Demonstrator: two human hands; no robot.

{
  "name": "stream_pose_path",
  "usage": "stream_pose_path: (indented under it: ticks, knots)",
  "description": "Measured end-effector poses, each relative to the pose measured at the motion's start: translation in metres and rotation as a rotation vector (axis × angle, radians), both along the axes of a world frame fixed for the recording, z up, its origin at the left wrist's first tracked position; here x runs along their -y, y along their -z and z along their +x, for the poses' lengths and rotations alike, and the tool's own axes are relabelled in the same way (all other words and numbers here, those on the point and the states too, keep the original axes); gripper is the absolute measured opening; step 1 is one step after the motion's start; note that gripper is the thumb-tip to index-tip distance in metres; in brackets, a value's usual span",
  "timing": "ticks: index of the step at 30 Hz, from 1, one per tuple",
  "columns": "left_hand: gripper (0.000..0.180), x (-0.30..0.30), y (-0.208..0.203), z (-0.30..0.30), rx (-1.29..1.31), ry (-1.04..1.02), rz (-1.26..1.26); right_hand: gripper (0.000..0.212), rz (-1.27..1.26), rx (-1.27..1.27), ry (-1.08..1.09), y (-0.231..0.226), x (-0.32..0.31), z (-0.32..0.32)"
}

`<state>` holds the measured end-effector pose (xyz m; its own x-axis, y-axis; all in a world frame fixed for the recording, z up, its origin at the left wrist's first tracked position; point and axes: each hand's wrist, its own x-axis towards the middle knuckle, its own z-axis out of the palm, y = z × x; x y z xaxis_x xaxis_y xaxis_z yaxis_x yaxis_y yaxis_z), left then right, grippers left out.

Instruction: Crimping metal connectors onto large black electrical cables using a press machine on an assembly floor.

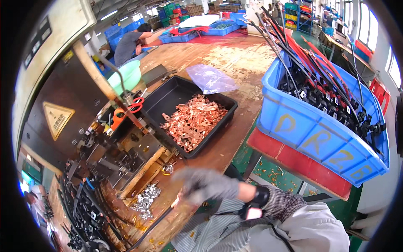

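Observation:
My right hand (210, 185), in a grey glove, hangs over the front edge of the wooden bench, its fingers smeared by motion. A black wristband (261, 196) shows above a checked sleeve. Just under the fingers is the end of a black cable (153, 224), with a blurred copper-coloured bit at its tip; whether the fingers grip it I cannot tell. My left hand does not show. Beside the right hand lies a heap of silvery metal terminals (147, 199). Farther off, a black tray (166, 90) holds a pile of copper lugs (195, 122).
On the left stands a press machine (63, 113) with a yellow warning triangle. Black cables (84, 210) are bunched below it. A blue crate (310, 130) of cables stands on a red stand (289, 161) at right. A plastic bag (212, 78) lies beyond the tray. Another person (128, 46) leans at the bench's far side.

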<state>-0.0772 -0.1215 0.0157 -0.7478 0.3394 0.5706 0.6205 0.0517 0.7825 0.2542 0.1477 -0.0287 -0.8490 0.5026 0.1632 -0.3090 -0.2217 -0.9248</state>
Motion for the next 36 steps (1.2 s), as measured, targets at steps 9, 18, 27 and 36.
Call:
stream_pose_path:
  ticks: [9,18,27,36]
  knots:
    - [0.059,-0.067,-0.035,0.12,-0.221,-0.036,0.464,0.085,0.689,-0.049,0.056,0.024,0.091,-0.069]
    - [0.05,-0.092,-0.037,0.176,-0.21,0.487,0.166,0.052,0.335,-0.185,0.2,-0.019,0.091,-0.081]
    - [0.048,-0.092,-0.036,0.158,-0.793,0.919,-0.055,0.041,0.399,-0.213,0.833,-0.121,0.033,0.07]
    - [0.045,-0.108,0.068,0.065,-0.2,1.106,-0.105,0.038,1.099,0.288,1.763,-0.272,0.03,0.303]
